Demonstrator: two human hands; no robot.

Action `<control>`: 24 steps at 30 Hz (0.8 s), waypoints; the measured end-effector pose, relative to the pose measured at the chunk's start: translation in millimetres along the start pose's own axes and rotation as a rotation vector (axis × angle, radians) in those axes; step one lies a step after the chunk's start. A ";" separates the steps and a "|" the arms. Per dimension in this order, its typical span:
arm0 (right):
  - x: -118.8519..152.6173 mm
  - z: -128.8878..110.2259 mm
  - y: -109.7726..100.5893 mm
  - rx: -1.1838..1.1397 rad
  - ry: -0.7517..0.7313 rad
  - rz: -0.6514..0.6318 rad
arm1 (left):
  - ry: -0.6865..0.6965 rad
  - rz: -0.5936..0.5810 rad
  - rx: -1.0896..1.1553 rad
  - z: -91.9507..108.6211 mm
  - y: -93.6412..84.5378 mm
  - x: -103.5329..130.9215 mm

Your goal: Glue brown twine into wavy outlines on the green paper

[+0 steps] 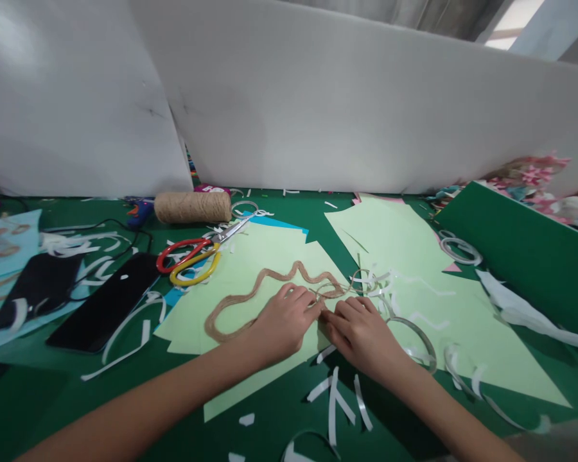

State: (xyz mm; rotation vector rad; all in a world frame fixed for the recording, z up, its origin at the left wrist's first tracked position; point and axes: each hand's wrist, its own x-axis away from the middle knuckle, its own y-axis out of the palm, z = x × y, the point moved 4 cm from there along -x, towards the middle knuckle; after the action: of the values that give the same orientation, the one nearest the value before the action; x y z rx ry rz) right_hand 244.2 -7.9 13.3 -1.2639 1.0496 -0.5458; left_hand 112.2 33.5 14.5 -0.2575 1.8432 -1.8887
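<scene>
Brown twine [231, 299], laid in several parallel strands, forms a wavy outline on light green paper [241, 250]. My left hand [286, 319] rests over the lower part of this outline, its fingers bent and pressed together near the right end. Close beside it, my right hand [361, 330] has its fingers curled in at the same spot. The fingertips of both hands nearly meet at the twine; what lies between them is too small to make out. Loose thin twine loops [363, 281] lie just above my right hand.
Red-and-yellow scissors [215, 242], a twine roll [192, 207] and a black phone [106, 301] are at the left. White strips [332, 404] lie in front. More green paper [390, 237], a green box [520, 256] and pink flowers [539, 176] are at the right.
</scene>
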 end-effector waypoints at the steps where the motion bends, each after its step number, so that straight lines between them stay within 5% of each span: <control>1: 0.6 2.7 0.1 -0.033 0.015 -0.015 | 0.005 0.005 0.006 -0.4 1.0 0.3; 9: -3.7 23.0 -5.3 -0.345 0.093 -0.173 | 0.079 -0.019 -0.032 0.9 2.3 2.0; 13: -13.2 37.4 -5.3 -0.422 0.069 -0.128 | 0.093 -0.023 -0.072 -0.6 4.3 0.9; 16: -18.3 50.3 4.7 -0.340 0.084 -0.064 | 0.085 -0.005 -0.076 -1.0 4.4 0.4; 24: -27.7 53.4 19.4 -0.133 0.022 -0.132 | 0.023 -0.012 -0.061 -0.8 1.6 -1.9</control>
State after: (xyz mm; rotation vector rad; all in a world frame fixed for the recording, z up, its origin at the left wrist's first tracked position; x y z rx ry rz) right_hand 273.8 46.8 1.8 -1.4551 1.0397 -0.5991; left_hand 113.8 35.1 13.2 -0.2686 1.9208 -1.8526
